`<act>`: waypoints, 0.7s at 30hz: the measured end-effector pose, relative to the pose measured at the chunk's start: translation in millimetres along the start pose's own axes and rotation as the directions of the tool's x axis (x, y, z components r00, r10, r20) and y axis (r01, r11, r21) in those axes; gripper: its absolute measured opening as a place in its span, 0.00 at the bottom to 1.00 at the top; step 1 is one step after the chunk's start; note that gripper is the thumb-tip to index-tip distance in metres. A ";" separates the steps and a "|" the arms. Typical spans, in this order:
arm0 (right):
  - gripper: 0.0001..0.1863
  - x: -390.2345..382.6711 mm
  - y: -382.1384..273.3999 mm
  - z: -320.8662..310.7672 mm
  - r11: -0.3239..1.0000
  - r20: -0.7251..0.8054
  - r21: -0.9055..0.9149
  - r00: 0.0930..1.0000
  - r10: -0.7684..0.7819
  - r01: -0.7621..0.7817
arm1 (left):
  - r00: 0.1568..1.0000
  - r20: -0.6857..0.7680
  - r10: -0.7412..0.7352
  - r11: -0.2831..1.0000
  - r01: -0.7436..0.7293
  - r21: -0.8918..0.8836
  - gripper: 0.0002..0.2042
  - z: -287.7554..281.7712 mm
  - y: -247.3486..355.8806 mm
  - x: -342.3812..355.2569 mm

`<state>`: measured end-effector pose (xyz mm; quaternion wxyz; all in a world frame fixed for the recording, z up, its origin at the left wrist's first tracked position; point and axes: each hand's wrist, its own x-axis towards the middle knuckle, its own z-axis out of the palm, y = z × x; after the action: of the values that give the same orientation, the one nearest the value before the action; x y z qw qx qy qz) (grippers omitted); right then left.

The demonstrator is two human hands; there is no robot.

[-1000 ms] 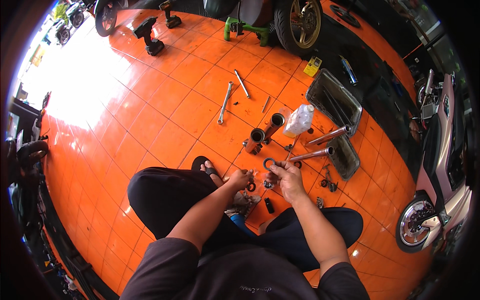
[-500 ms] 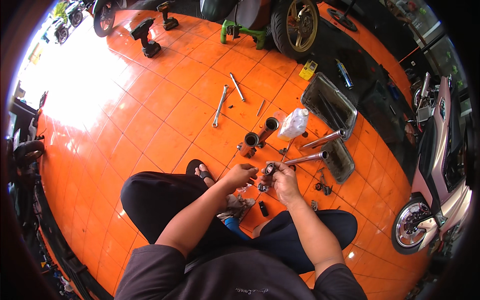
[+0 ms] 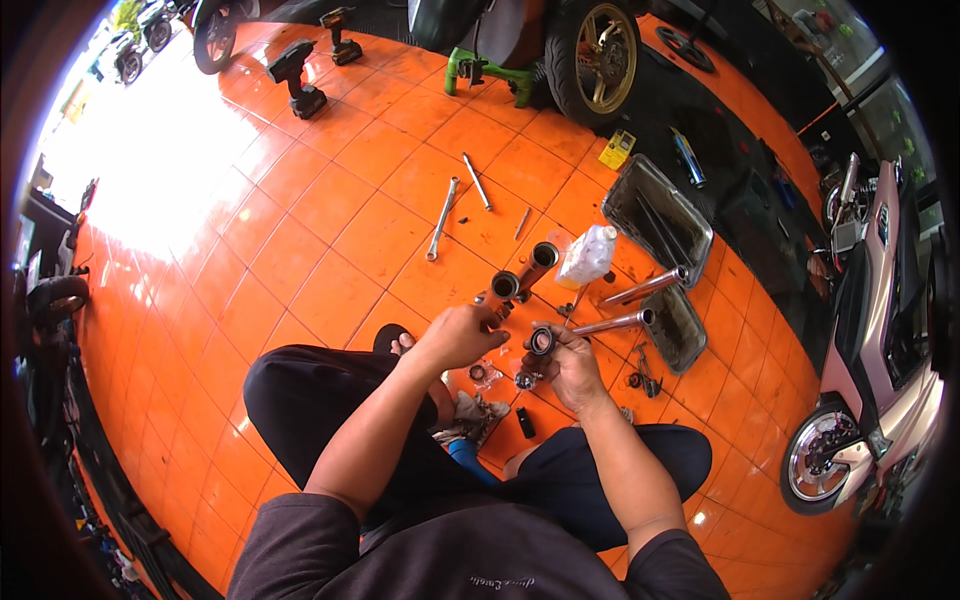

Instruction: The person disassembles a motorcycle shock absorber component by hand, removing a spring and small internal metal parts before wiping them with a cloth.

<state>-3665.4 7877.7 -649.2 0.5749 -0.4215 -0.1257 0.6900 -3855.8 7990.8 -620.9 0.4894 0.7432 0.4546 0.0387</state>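
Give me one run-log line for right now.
left hand: beside nearer upright tube, contact unclear | right hand: holding black ring | on floor: wrench, plastic bottle

The orange tiled floor (image 3: 340, 250) bears two wide tubes (image 3: 537, 270), a wrench (image 3: 442, 222), a jug (image 3: 587, 260) and two drills (image 3: 293, 78)

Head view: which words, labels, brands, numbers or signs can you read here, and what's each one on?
Nothing reads clearly enough to quote.
Dark shirt: pale script on it, too small and blurred.
Yellow box: dark markings, too small.
Blue-and-white cylinder: any print is too small to read.
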 end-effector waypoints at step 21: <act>0.09 74.7 -21.8 67.6 -0.425 0.423 -0.881 0.745 -0.515 0.206 | 0.924 -0.354 0.145 0.933 -0.246 -0.261 0.27 35.4 -46.2 51.0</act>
<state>-3698.2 7972.6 -626.1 0.2263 -0.6918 -0.6851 0.0273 -3837.8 8007.7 -694.2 0.5073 0.6851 0.4413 0.2801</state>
